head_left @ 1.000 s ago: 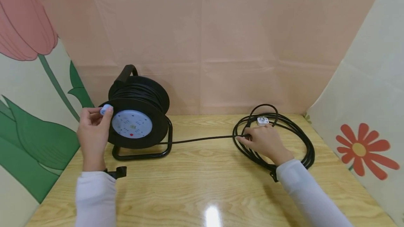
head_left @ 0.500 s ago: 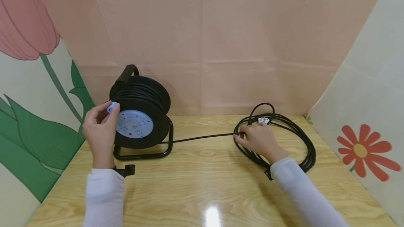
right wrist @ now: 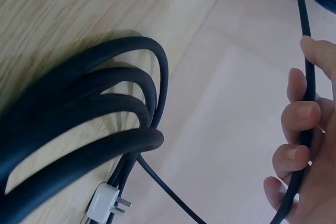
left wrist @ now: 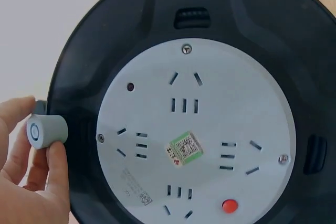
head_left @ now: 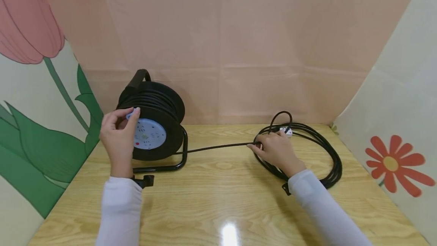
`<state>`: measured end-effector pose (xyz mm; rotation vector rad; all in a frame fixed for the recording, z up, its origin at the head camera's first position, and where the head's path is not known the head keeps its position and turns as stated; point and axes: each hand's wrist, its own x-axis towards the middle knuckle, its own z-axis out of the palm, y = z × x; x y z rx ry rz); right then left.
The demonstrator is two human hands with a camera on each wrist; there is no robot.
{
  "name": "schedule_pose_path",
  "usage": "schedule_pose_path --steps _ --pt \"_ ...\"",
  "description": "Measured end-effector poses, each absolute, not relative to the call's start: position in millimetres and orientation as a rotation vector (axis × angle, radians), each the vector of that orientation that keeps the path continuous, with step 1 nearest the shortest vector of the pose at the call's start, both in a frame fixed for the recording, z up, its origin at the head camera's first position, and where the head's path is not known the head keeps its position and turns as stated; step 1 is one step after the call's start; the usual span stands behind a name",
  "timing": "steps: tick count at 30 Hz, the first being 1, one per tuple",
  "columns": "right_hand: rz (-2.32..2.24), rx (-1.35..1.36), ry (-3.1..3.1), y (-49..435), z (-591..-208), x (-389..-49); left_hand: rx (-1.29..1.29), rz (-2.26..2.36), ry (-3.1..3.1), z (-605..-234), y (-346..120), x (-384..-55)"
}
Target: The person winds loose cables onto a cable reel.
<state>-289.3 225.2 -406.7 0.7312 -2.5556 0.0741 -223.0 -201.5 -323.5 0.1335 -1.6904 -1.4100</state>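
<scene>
A black cable reel (head_left: 160, 101) stands at the left of the table, its pale round socket panel (left wrist: 210, 93) facing me. With thumb and fingers my left hand (head_left: 119, 130) pinches the small light-blue crank knob (left wrist: 48, 131) at the rim of the reel's disc. My right hand (head_left: 278, 151) grips the black cable (right wrist: 306, 77), fingers curled round it. From that hand the cable runs nearly straight to the reel's base. Loose coils of cable (head_left: 336, 158) lie on the table under and beyond the right hand, with a white plug (right wrist: 103, 203) among them.
The reel rests on a black tubular frame (head_left: 164, 168) with a handle (head_left: 138, 79) on top. Behind the wooden table (head_left: 218, 193) rises a pinkish sheet (head_left: 218, 48). Patterned panels with flowers (head_left: 389, 162) flank both sides.
My left hand has moved right with the knob, along the top-left of the disc, and the socket panel has turned slightly clockwise. The right hand has shifted a little left with the cable.
</scene>
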Motion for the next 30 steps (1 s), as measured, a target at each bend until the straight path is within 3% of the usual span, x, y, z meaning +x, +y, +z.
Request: schedule_pose_path --steps 11,30 --pt "0.056 0.682 -2.545 217.7 -407.6 -289.9 0.039 -1.325 -1.718 -301.2 -173.9 -204.5" --pt "0.142 0.696 -2.521 198.1 -411.4 -294.9 -0.077 -1.270 -1.793 -326.8 -173.7 -227.6"
